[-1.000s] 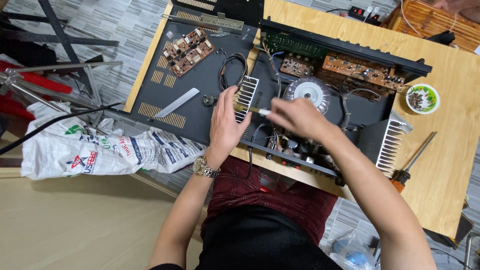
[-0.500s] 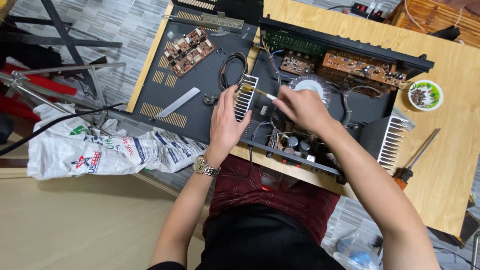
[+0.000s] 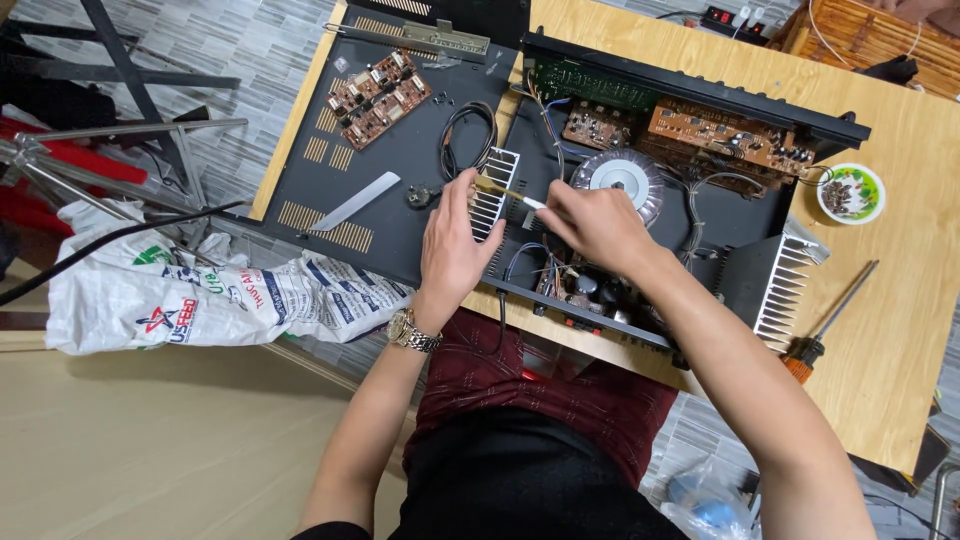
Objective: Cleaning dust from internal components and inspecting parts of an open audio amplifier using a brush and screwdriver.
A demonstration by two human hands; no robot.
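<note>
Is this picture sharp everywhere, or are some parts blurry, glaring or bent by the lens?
Head view: even, soft light with faint shadows; the left hand and right hand over the open amplifier chassis look sharp; the toroidal transformer shows a mild bright sheen; the wooden table edges bow slightly, a wide-lens effect; the corners are a little softer.

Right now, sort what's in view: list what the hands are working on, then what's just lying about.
In hand: left hand on the finned heatsink; right hand holding a small brush; open amplifier chassis.

Lying about: screwdriver, dish of screws, loose circuit board, printed sack.
</note>
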